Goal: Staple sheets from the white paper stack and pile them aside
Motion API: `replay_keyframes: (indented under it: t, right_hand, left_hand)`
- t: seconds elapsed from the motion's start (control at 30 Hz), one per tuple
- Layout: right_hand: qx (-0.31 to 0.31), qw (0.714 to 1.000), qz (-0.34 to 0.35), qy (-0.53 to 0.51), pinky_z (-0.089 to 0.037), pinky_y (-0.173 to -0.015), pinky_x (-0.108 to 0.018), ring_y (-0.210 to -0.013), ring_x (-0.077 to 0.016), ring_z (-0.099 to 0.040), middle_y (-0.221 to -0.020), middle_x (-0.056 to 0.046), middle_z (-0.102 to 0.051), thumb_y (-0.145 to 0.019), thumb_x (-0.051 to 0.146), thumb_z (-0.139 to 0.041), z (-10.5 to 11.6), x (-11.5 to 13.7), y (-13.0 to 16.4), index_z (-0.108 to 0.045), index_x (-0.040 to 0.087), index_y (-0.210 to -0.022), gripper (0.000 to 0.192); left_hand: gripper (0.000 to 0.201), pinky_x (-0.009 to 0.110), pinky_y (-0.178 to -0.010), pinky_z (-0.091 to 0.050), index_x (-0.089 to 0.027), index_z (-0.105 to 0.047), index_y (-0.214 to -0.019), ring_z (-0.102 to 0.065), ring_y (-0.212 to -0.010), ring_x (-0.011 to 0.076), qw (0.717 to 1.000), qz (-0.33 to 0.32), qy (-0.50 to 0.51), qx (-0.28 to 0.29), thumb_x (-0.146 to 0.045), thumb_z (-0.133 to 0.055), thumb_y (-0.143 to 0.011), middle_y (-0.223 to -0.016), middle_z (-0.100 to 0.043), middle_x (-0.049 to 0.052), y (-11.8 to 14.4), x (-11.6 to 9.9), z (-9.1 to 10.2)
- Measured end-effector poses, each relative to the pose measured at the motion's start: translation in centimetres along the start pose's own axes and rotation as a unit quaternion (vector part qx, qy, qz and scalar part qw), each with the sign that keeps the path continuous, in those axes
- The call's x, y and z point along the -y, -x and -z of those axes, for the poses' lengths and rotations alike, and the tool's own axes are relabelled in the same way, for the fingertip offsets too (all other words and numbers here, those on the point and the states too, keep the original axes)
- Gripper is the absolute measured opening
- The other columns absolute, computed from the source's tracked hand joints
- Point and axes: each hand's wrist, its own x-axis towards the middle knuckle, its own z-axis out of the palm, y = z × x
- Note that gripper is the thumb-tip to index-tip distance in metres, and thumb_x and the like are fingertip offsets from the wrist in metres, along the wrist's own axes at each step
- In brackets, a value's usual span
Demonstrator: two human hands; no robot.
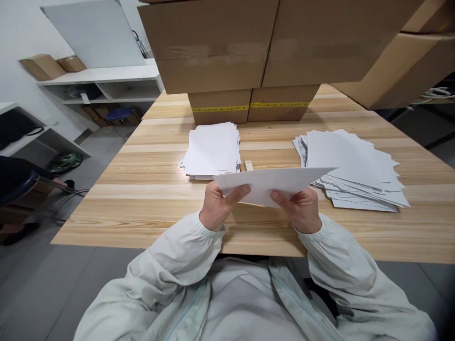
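Tilted up over the front of the wooden table (156, 184), white paper (273, 180) is held between both hands; whether it is one sheet or a few I cannot tell. My left hand (220, 203) grips its left side with the thumb on the near face. On the right side, my right hand (300, 208) pinches it the same way. Just beyond the held paper lies a small cream-coloured block-like object (248, 165), partly covered. To its left sits a fairly neat paper stack (213, 149); at the right spreads a looser, fanned pile of paper (350, 163).
Large cardboard boxes (220, 47) are stacked at the table's back, the lower ones taped in yellow. More boxes (398, 71) stand at the far right. White shelving (103, 73) and a blue stool (119, 113) are at the left. Part of another person (24, 166) shows at the left edge.
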Motion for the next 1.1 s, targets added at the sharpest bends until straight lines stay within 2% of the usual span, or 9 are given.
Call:
replay_keyframes:
  t: [0.3, 0.4, 0.5, 0.57, 0.63, 0.77, 0.9, 1.0, 1.1]
  right_hand:
    - [-0.022, 0.999, 0.028, -0.041, -0.063, -0.073, -0.038, -0.08, -0.023, -0.074, -0.091, -0.003, -0.08, -0.079, 0.042, -0.079, 0.0, -0.6, 0.4, -0.08, 0.025, -0.091, 0.02]
    - [-0.047, 0.999, 0.018, -0.016, -0.06, -0.066, -0.034, -0.073, -0.0207, -0.071, -0.08, -0.003, -0.077, -0.085, 0.047, -0.072, 0.2, -0.2, 0.7, -0.078, 0.023, -0.08, 0.026]
    - [-0.022, 0.998, -0.058, -0.005, -0.052, -0.05, -0.026, -0.058, -0.0158, -0.063, -0.068, -0.001, -0.072, -0.086, 0.048, -0.07, 1.5, 1.2, 1.2, -0.074, 0.021, -0.075, 0.03]
    - [0.048, 0.989, -0.141, -0.022, -0.052, -0.049, -0.026, -0.059, -0.0162, -0.065, -0.073, -0.002, -0.074, -0.086, 0.046, -0.071, 2.8, 2.1, 1.7, -0.075, 0.02, -0.088, 0.027]
    - [0.113, 0.969, -0.217, -0.037, -0.057, -0.055, -0.029, -0.067, -0.0192, -0.069, -0.084, -0.005, -0.077, -0.086, 0.047, -0.071, 4.3, 2.4, 2.3, -0.074, 0.02, -0.106, 0.033]
    - [0.14, 0.934, -0.328, -0.022, -0.061, -0.071, -0.034, -0.082, -0.022, -0.073, -0.107, -0.009, -0.077, -0.087, 0.051, -0.069, 6.4, 1.2, 3.8, -0.067, 0.019, -0.122, 0.047]
    - [0.128, 0.924, -0.361, -0.007, -0.061, -0.071, -0.034, -0.081, -0.0212, -0.073, -0.114, -0.01, -0.076, -0.086, 0.053, -0.07, 7.1, 0.1, 4.2, -0.065, 0.019, -0.126, 0.053]
    - [0.135, 0.919, -0.369, -0.019, -0.061, -0.07, -0.036, -0.078, -0.0225, -0.074, -0.109, -0.01, -0.077, -0.084, 0.054, -0.071, 7.1, -0.1, 3.8, -0.064, 0.019, -0.129, 0.057]
    - [0.144, 0.916, -0.372, -0.036, -0.062, -0.071, -0.039, -0.083, -0.0253, -0.075, -0.107, -0.01, -0.078, -0.084, 0.054, -0.071, 7.1, -0.1, 3.3, -0.061, 0.02, -0.132, 0.06]
  left_hand:
    - [0.034, 0.034, -0.075, -0.057, -0.017, -0.076, -0.079, -0.069, -0.08, 0.021, 1.0, 0.0, -0.001, -0.004, -0.049, -0.082, -0.072, -0.084, -0.077, 0.005, 0.0, -0.1, -1.1]
    - [0.033, 0.032, -0.075, -0.057, -0.016, -0.074, -0.081, -0.07, -0.081, 0.0204, 1.0, 0.01, -0.001, -0.01, -0.048, -0.082, -0.073, -0.087, -0.077, 0.006, 0.2, -0.2, -1.3]
    - [0.047, 0.028, -0.07, -0.055, -0.019, -0.065, -0.112, -0.07, -0.075, 0.0168, 0.997, 0.056, 0.035, -0.029, -0.043, -0.082, -0.075, -0.087, -0.076, 0.004, 1.1, -0.6, -1.3]
    - [0.075, 0.025, -0.063, -0.053, -0.024, -0.044, -0.14, -0.067, -0.065, 0.0137, 0.992, 0.103, 0.062, -0.036, -0.04, -0.081, -0.076, -0.08, -0.074, -0.001, 2.3, -0.6, -1.3]
    - [0.088, 0.021, -0.055, -0.049, -0.026, -0.028, -0.147, -0.061, -0.054, 0.0105, 0.985, 0.157, 0.066, -0.034, -0.036, -0.08, -0.076, -0.071, -0.068, -0.007, 3.6, -0.2, -1.4]
    - [0.053, 0.021, -0.049, -0.047, -0.022, -0.046, -0.116, -0.054, -0.049, 0.0087, 0.957, 0.277, 0.089, -0.009, -0.031, -0.077, -0.073, -0.066, -0.059, -0.01, 5.2, 1.2, -2.1]
    - [0.025, 0.019, -0.055, -0.043, -0.015, -0.058, -0.081, -0.052, -0.055, 0.0066, 0.936, 0.334, 0.095, 0.062, -0.021, -0.076, -0.064, -0.065, -0.058, -0.004, 4.8, 1.8, -3.0]
    - [0.024, 0.02, -0.059, -0.04, -0.01, -0.068, -0.089, -0.051, -0.056, 0.0063, 0.928, 0.358, 0.071, 0.077, -0.014, -0.071, -0.065, -0.065, -0.059, -0.002, 4.1, 1.8, -3.3]
    - [0.029, 0.02, -0.056, -0.035, -0.008, -0.072, -0.095, -0.045, -0.051, 0.005, 0.924, 0.375, 0.046, 0.06, -0.007, -0.066, -0.067, -0.056, -0.05, -0.006, 3.7, 1.9, -3.4]
